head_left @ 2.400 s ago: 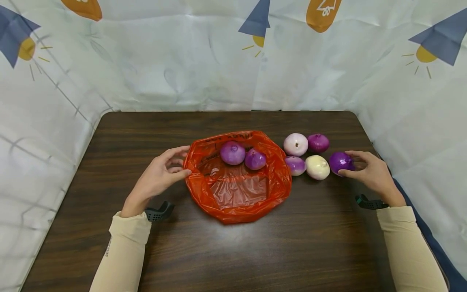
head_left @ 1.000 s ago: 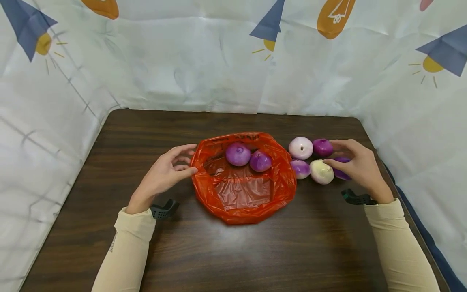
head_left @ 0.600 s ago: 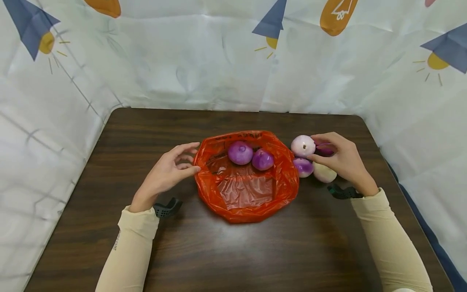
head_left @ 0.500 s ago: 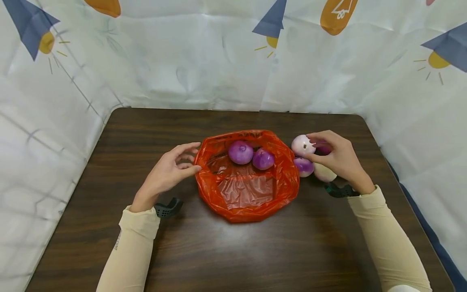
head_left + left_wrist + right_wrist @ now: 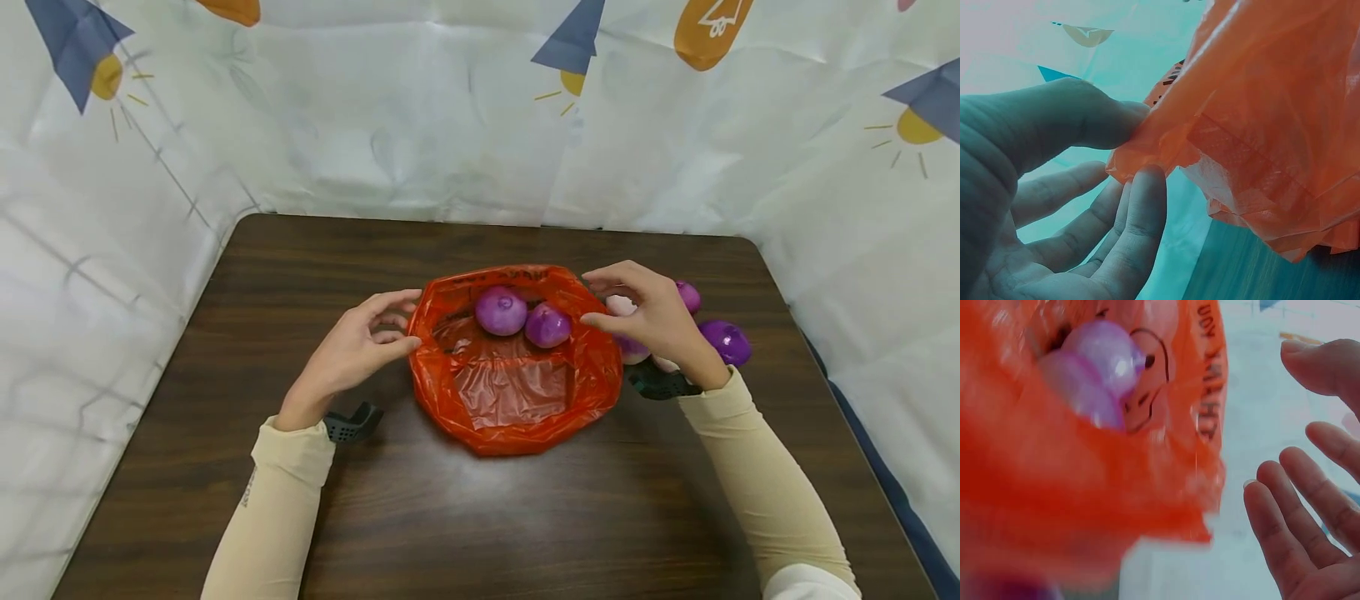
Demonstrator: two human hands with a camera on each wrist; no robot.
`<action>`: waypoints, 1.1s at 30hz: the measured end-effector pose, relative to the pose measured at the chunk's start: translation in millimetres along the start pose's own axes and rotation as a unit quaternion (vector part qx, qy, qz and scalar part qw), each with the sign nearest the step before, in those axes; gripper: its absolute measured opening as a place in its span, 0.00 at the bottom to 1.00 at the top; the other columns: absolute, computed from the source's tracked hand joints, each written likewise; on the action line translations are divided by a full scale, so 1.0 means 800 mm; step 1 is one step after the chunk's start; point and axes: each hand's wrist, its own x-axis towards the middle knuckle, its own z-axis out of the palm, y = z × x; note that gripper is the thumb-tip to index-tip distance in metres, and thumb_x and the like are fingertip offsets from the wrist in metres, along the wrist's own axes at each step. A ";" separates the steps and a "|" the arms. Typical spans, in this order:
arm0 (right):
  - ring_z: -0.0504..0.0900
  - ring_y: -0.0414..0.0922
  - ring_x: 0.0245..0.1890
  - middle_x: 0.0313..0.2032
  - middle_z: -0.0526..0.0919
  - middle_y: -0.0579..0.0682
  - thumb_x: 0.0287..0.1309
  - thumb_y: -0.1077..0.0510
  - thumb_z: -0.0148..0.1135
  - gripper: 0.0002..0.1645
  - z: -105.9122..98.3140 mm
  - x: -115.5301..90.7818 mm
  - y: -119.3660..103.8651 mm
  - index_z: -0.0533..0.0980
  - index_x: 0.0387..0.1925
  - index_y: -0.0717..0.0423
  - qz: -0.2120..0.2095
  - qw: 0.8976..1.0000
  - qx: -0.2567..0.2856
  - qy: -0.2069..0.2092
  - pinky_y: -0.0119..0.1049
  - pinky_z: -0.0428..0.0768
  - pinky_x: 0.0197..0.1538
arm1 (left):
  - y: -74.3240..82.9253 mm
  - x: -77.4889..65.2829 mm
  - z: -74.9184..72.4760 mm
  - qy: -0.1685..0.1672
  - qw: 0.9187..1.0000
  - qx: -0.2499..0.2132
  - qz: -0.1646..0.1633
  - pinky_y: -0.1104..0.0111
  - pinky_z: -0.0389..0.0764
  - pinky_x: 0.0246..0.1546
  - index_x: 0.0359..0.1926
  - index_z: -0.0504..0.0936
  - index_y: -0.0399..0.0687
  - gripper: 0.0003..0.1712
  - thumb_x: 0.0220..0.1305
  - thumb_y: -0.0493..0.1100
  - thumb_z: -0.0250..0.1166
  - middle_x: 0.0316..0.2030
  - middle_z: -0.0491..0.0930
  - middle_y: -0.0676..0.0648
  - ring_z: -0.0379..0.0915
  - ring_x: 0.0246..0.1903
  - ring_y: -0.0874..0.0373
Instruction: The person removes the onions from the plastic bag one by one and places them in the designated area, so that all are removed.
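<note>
A red plastic bag (image 5: 510,437) sits on the table with its mouth spread wide and printed letters along its far rim. Two purple onions, one (image 5: 501,311) larger and one (image 5: 547,325) smaller, lie inside it. My left hand (image 5: 351,348) pinches the bag's left rim between thumb and fingers; the left wrist view shows the bunched red plastic (image 5: 1147,150) there. At the opposite rim is my right hand (image 5: 651,315), thumb and fingers apart and holding nothing. In the right wrist view its fingers (image 5: 1288,506) stand clear of the bag.
Right of the bag, partly behind my right hand, are a whitish onion (image 5: 621,306) and a purple-white one (image 5: 632,350). Farther right lie two purple onions, the back one (image 5: 687,297) and the near one (image 5: 726,342). Printed white sheeting (image 5: 420,125) walls the dark table (image 5: 450,533).
My right hand has moved left, from the rightmost onion across the other onions to the bag's right rim. My left hand keeps its pinch on the bag. The view has shifted slightly.
</note>
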 end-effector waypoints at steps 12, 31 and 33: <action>0.86 0.51 0.49 0.51 0.86 0.54 0.51 0.60 0.81 0.31 0.041 0.025 -0.016 0.82 0.58 0.52 -0.033 0.997 0.047 -0.044 0.29 0.84 0.58 | 0.000 0.000 0.004 0.000 1.000 0.000 0.001 0.81 0.80 0.50 0.72 0.73 0.47 0.34 0.66 0.38 0.71 0.64 0.74 0.41 0.76 0.55 0.49; 0.87 0.53 0.56 0.57 0.87 0.55 0.54 0.54 0.80 0.35 0.076 0.057 -0.020 0.79 0.63 0.56 0.017 0.989 0.041 -0.139 0.50 0.84 0.61 | 0.003 -0.001 0.006 -0.003 1.000 0.001 0.013 0.77 0.82 0.53 0.72 0.73 0.49 0.34 0.66 0.38 0.71 0.62 0.75 0.43 0.76 0.55 0.50; 0.86 0.53 0.57 0.57 0.87 0.54 0.55 0.53 0.80 0.36 0.078 0.060 -0.019 0.79 0.64 0.56 0.021 0.989 0.034 -0.142 0.51 0.84 0.62 | 0.004 -0.001 0.005 -0.002 1.000 0.000 0.013 0.75 0.83 0.54 0.72 0.73 0.49 0.34 0.66 0.38 0.71 0.63 0.75 0.43 0.76 0.55 0.50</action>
